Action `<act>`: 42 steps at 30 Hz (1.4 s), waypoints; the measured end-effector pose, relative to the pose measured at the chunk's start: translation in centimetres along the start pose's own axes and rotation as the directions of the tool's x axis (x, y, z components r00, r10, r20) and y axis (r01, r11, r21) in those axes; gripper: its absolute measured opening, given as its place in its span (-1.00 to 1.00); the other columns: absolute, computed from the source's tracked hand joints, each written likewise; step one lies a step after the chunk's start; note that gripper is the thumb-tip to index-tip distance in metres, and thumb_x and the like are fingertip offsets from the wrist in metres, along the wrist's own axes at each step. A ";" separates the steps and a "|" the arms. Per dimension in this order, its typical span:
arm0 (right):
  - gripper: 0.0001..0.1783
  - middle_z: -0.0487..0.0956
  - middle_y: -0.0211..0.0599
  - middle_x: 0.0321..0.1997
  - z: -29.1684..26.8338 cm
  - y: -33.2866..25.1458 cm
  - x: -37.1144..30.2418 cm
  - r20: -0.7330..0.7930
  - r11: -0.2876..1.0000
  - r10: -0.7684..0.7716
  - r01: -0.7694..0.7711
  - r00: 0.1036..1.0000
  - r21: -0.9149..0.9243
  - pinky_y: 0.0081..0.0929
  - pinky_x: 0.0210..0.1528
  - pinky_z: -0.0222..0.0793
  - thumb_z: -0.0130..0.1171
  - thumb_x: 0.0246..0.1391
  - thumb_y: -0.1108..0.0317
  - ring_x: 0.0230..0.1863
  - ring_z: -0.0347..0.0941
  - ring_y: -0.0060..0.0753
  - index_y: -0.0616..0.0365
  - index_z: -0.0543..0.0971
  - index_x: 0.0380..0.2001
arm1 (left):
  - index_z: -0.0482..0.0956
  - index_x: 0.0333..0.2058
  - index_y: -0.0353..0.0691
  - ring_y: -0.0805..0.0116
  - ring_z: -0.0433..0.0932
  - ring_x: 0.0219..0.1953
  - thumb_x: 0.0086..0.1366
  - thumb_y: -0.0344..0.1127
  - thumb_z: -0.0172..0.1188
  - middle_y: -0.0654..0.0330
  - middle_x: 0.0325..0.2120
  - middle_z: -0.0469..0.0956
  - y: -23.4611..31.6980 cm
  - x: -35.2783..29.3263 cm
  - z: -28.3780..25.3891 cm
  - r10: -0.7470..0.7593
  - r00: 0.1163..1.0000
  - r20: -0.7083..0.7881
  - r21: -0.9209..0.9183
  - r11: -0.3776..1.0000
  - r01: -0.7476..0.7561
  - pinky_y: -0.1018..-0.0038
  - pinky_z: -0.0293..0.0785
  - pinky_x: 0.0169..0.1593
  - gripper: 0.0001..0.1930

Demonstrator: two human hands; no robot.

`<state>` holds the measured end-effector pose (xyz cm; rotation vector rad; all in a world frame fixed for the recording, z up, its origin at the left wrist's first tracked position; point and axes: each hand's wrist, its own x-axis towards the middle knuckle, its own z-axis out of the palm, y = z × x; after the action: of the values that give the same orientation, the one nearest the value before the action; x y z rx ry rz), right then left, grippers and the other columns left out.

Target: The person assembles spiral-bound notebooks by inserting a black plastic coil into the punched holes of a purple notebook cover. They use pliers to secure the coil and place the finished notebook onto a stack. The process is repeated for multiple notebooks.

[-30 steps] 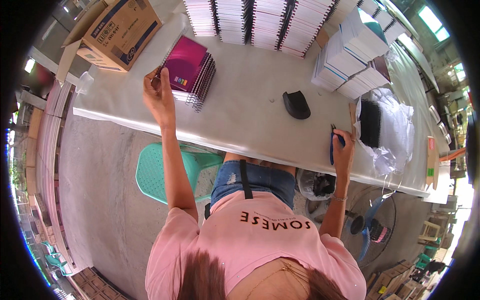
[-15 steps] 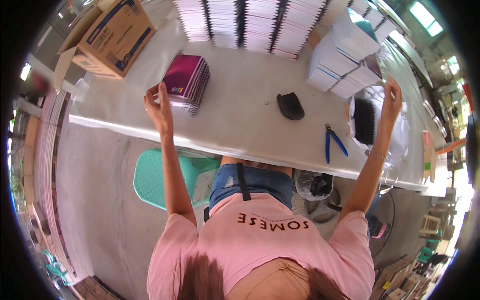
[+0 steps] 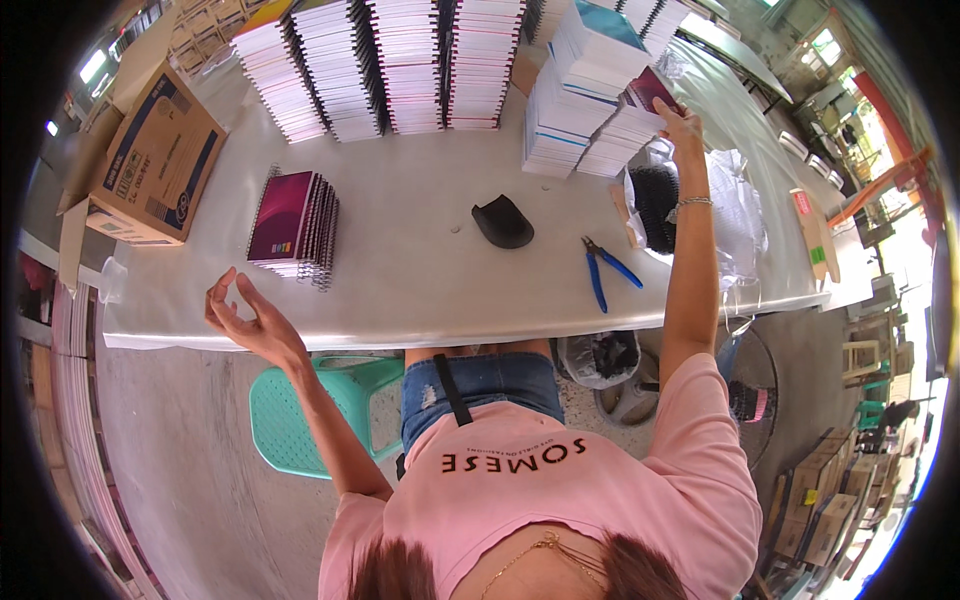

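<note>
My left hand (image 3: 250, 318) hovers over the table's front edge, empty, its fingers loosely curled and apart. Just beyond it stands a small stack of maroon spiral notebooks (image 3: 284, 218), with dark coils along the sides. My right hand (image 3: 682, 132) reaches to the far right, fingertips pinching the near edge of a maroon-covered sheaf of pages (image 3: 650, 90) on top of a loose paper stack (image 3: 618, 138). Under my right forearm lies a bundle of black spiral coils (image 3: 655, 208) in white plastic wrapping. Blue-handled cutters (image 3: 607, 272) and a curved black pad (image 3: 503, 222) rest mid-table.
Tall stacks of bound notebooks (image 3: 405, 70) line the table's far side. White paper blocks with blue covers (image 3: 597, 55) rise beside the maroon sheaf. An open cardboard box (image 3: 160, 160) stands at left. A green stool (image 3: 310, 420) and a lined bin (image 3: 600, 360) are below the table edge.
My right hand has moved forward from above the coil bundle to the maroon-covered sheaf. My left hand has drawn back from the notebook stack toward the table edge. The view has shifted right.
</note>
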<state>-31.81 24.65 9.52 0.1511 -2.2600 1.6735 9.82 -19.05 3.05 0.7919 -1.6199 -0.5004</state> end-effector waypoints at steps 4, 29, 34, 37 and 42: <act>-0.66 0.53 -0.40 -0.36 -0.3 2.2 -0.6 -0.391 0.955 -0.236 0.286 0.890 0.074 -0.58 -0.27 0.36 0.40 0.03 0.33 -0.36 0.41 -0.60 0.29 0.51 -0.22 | 0.57 -0.12 -0.14 0.34 0.40 0.03 0.41 -0.31 0.13 0.20 -0.08 0.45 3.6 -1.8 1.3 0.103 0.994 0.049 -0.205 0.975 -0.091 0.29 0.29 0.12 -0.86; -0.62 0.58 -0.16 0.05 -11.9 10.7 -11.8 -0.059 0.462 0.200 -0.147 0.978 -0.875 0.21 0.20 0.17 0.18 0.17 0.01 0.14 0.45 0.02 -0.11 0.56 0.00 | 0.54 -0.13 -0.13 0.20 0.49 -0.02 0.22 -0.45 0.17 0.22 -0.23 0.51 10.8 -8.0 3.8 0.420 0.211 0.883 -0.296 0.846 -0.444 -0.11 0.06 0.27 -0.77; -0.66 0.64 -0.08 -0.15 -12.8 14.2 -10.6 0.037 0.615 0.249 -0.128 0.968 -0.778 -0.15 0.05 0.36 0.19 0.20 0.12 -0.09 0.56 -0.05 0.00 0.57 -0.02 | 0.50 -0.14 -0.06 0.15 0.30 0.17 0.23 -0.38 0.19 0.22 -0.02 0.30 10.0 -10.4 2.9 0.423 0.333 0.843 -0.165 0.791 -0.589 -0.36 -0.14 0.31 -0.79; -0.70 0.62 -0.06 -0.25 -15.3 16.4 -9.2 0.125 0.729 0.273 -0.121 0.954 -0.674 -0.28 -0.13 0.43 0.19 0.19 0.25 -0.23 0.56 -0.17 0.07 0.55 -0.02 | 0.48 -0.16 -0.07 0.08 0.20 0.24 0.20 -0.20 0.29 0.19 0.04 0.23 10.5 -11.3 3.2 0.406 0.417 0.813 -0.146 0.835 -0.530 -0.44 -0.20 0.30 -0.72; -0.72 0.56 -0.12 -0.38 -13.0 13.9 -11.5 0.193 0.692 0.024 0.123 0.981 -0.711 -0.25 -0.20 0.40 0.15 0.18 0.40 -0.33 0.50 -0.21 0.18 0.52 -0.03 | 0.51 -0.25 -0.13 0.01 0.14 0.27 0.04 0.14 0.42 0.14 0.06 0.22 10.8 -12.6 3.5 0.332 0.531 0.780 -0.147 0.922 -0.359 -0.45 -0.17 0.26 -0.49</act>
<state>-22.29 39.96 -3.49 0.1808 -2.8443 0.6391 4.81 -2.96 1.40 0.2030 -2.5687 -0.5747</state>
